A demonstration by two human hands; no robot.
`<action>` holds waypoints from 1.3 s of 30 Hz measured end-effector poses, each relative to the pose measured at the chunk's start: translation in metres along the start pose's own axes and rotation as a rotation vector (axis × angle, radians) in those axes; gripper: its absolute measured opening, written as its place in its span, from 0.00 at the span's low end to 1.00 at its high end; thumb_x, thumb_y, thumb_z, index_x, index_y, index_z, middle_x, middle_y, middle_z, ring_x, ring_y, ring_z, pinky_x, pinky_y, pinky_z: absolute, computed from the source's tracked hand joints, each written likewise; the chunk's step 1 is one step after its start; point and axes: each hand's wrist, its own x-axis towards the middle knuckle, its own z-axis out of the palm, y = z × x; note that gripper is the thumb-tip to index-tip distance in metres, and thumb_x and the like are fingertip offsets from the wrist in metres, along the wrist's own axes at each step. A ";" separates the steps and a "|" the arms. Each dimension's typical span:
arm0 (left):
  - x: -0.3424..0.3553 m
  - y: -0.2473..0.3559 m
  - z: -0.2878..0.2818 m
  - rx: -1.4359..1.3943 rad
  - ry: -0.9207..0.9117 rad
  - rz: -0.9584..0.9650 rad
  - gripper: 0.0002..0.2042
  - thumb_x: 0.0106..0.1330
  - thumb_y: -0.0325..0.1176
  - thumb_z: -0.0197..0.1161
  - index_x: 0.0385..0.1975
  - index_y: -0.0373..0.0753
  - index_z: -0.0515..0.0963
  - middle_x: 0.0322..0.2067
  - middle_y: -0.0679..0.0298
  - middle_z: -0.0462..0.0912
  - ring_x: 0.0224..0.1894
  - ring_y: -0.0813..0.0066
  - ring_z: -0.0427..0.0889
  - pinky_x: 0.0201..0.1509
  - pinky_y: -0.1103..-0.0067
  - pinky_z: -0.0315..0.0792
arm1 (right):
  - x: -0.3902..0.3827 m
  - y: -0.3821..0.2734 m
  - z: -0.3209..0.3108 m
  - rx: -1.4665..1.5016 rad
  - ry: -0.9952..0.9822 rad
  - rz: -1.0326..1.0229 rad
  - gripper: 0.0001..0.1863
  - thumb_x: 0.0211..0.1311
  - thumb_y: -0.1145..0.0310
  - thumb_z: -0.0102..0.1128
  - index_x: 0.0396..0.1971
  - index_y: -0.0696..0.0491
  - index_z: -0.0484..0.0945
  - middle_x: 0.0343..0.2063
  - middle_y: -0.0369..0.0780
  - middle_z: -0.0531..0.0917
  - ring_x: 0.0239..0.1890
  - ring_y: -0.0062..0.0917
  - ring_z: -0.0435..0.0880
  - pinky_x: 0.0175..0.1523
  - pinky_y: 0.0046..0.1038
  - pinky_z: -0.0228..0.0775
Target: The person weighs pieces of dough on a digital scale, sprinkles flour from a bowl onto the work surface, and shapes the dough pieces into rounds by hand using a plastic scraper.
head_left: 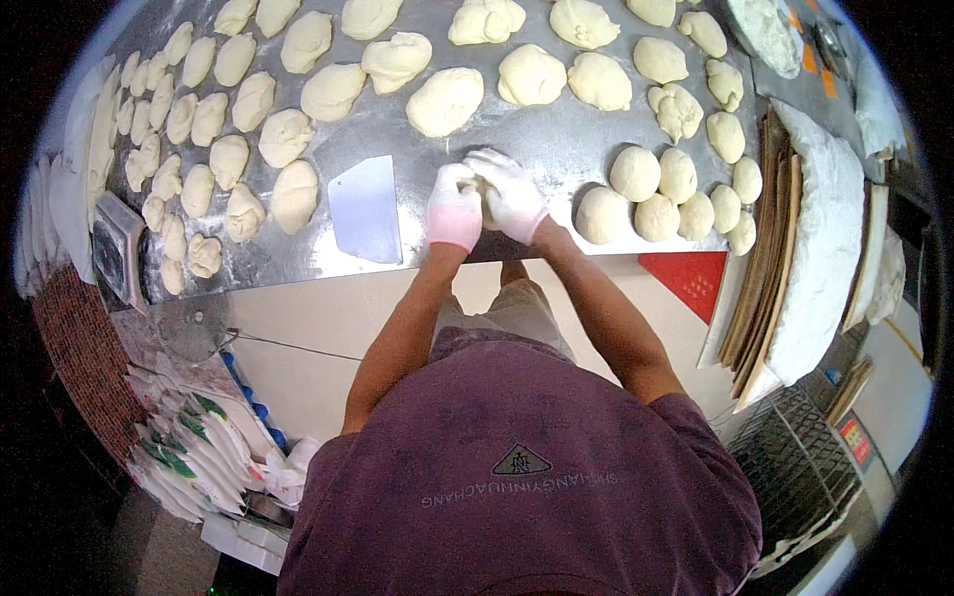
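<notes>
My left hand (453, 204) and my right hand (505, 199), both in white gloves with pink cuffs, are cupped closed around a dough piece (481, 191) at the front of the steel table (417, 144), mostly hidden by my fingers. Left of them lies a pale blue flat scraper (363, 214). To their right sits a group of smooth dough balls (636, 174). Many rougher dough lumps (444, 102) are spread in rows across the back and left of the table.
A metal scale (121, 248) stands at the left edge. Stacked boards with a white cloth (815, 248) lean right of the table. A metal bowl of flour (760, 30) is at the back right. A wire basket (795, 477) is lower right, white bags (184, 457) lower left.
</notes>
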 end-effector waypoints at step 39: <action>-0.008 -0.044 -0.035 0.120 -0.057 -0.022 0.17 0.64 0.30 0.56 0.52 0.34 0.75 0.42 0.53 0.83 0.44 0.65 0.82 0.51 0.74 0.73 | -0.062 -0.001 0.004 0.314 0.382 0.439 0.24 0.63 0.69 0.50 0.57 0.64 0.67 0.57 0.54 0.71 0.62 0.45 0.67 0.67 0.38 0.54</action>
